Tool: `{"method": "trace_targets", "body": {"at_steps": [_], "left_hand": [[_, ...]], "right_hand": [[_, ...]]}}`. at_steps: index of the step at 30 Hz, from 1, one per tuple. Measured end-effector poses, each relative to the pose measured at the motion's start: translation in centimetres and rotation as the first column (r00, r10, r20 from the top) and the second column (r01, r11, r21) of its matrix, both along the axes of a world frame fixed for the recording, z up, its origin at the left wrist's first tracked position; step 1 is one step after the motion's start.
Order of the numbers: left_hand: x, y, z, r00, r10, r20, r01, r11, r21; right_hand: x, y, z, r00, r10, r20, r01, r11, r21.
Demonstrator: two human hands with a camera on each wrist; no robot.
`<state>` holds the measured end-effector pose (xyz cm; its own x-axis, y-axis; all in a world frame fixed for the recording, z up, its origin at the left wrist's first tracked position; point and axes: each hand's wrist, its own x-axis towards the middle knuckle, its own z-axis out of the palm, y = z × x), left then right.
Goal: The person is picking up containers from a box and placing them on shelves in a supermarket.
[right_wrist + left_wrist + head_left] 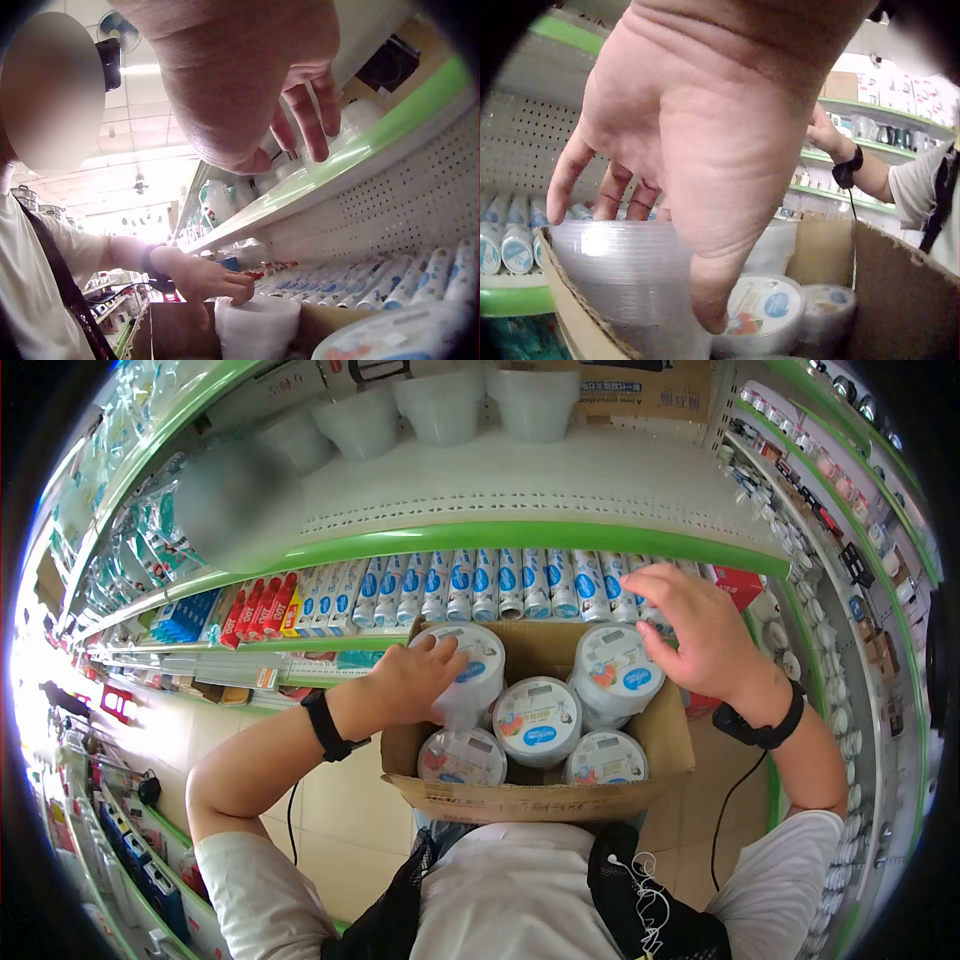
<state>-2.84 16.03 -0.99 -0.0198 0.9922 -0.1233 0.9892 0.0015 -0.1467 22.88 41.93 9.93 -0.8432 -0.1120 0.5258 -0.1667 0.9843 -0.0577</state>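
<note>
A cardboard box (668,745) holds several wrapped stacks of clear plastic bowls with round printed labels on top. My left hand (405,680) grips the back-left bowl stack (622,277) from above. In the left wrist view, its fingers reach over the far rim while the thumb (709,296) lies down the near side. Raised over the box's back-right corner, my right hand (700,625) has spread, slightly bent fingers and holds nothing. Closest to it is the back-right bowl stack (620,660). Between and in front of these stand the middle stack (540,715) and two front stacks.
Behind the box, a low shelf carries a row of blue-and-white rolls (485,585) and red boxes (265,605). The green-edged shelf (540,538) above juts out over them, with white tubs (440,408) at its back. Stocked shelves line both sides.
</note>
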Motion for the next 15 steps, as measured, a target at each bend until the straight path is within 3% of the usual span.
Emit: {"method": "trace_targets", "body": {"at_steps": [2,8,10,12,15], "left_hand": [[-0.8,0.1,-0.4,0.999,-0.037,0.017,0.037,0.999,0.022],[0.1,1.2,0.9,0.997,0.062,0.051,-0.049,0.976,-0.214],[0.3,1.7,0.9,0.999,0.039,0.010,-0.035,0.959,-0.283],[0.3,1.7,0.4,0.998,0.062,0.005,-0.058,0.958,-0.281],[0.0,0.7,1.4,0.991,0.120,0.063,-0.098,0.955,-0.279]], "right_hand": [[-0.7,-0.2,0.1,1.000,0.014,-0.018,-0.014,1.000,0.019],[-5.2,-0.8,2.6,0.995,0.043,-0.094,-0.031,0.991,0.128],[-8.1,0.2,3.6,0.989,0.038,-0.143,-0.013,0.984,0.176],[-12.3,2.1,4.6,0.951,0.028,-0.308,0.024,0.986,0.164],[-18.8,5.7,6.4,0.945,-0.048,-0.322,0.104,0.982,0.158]]}}
